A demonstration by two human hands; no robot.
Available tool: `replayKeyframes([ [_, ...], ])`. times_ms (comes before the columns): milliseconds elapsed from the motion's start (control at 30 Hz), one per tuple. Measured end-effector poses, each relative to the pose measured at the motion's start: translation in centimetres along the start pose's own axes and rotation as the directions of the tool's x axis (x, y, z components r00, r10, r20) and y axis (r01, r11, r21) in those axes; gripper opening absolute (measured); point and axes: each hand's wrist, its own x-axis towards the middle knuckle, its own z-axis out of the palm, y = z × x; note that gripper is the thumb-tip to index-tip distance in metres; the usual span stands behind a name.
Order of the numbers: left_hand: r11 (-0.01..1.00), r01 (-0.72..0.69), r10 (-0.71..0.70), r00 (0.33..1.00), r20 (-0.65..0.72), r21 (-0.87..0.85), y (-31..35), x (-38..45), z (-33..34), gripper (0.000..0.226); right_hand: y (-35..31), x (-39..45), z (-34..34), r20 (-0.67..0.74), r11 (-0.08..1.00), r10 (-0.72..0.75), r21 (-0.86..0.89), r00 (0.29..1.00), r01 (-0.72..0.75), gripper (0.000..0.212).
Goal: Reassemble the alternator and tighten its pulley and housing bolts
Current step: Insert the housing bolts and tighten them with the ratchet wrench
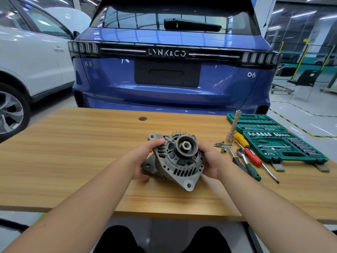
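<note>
beyond my wooden table (76, 152) a blue car (171, 79) shows its rear, a white car (32, 57) to its left, a black chair (306, 79) far right.

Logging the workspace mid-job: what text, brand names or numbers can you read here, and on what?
"LYNK&CO": silver letters across the blue car's tailgate.
"06": silver badge at the tailgate's lower right.
Small badge at the tailgate's left: too blurred to read.
Grey metal alternator, green socket-set case: no legible markings.
</note>
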Motion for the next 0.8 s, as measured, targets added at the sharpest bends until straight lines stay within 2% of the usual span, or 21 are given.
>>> replayKeyframes([
  [100,0.995,-0.005,0.006,1.0,-0.011,0.1,0.3,-0.5,-0.7,0.117,0.1,-0.1,-0.1,-0.02,0.997,-0.074,-0.023,0.997,0.073,0.056],
  [167,0.991,0.009,-0.008,1.0,-0.005,0.135,0.3,-0.8,-1.1,0.112,0.2,-0.2,0.0,-0.042,0.993,-0.117,-0.034,0.992,0.116,0.058],
  [267,1.0,0.007,-0.007,0.996,0.084,-0.002,-0.1,-1.0,-1.0,0.111,0.3,-0.9,0.3,-0.074,0.983,-0.182,-0.054,0.98,0.178,0.071],
  [367,0.986,-0.079,0.089,0.994,0.068,-0.148,-0.5,-1.0,-0.2,0.082,0.2,-2.1,0.9,-0.065,0.96,-0.257,-0.129,0.964,0.247,0.079],
  [433,0.979,-0.135,0.139,0.99,0.013,-0.151,-0.8,-1.1,0.0,0.06,0.3,-2.6,1.2,-0.058,0.935,-0.301,-0.213,0.952,0.283,0.076],
  [533,0.985,-0.166,0.166,0.986,-0.012,-0.036,-1.0,-1.2,-0.9,0.041,0.2,-3.1,1.6,-0.053,0.912,-0.342,-0.258,0.938,0.318,0.076],
  [667,0.953,-0.193,0.214,0.974,-0.069,0.232,1.1,-1.4,-2.6,0.022,-0.6,-3.4,2.6,-0.001,0.876,-0.381,-0.321,0.925,0.36,0.084],
  [733,0.901,-0.24,0.292,0.952,-0.094,0.36,2.5,-1.6,-2.2,0.031,-1.2,-3.4,3.2,0.043,0.842,-0.397,-0.38,0.917,0.383,0.089],
  [800,0.887,-0.24,0.292,0.953,-0.077,0.394,3.1,-1.6,-1.2,0.045,-1.8,-3.5,3.8,0.1,0.796,-0.4,-0.456,0.911,0.399,0.088],
])
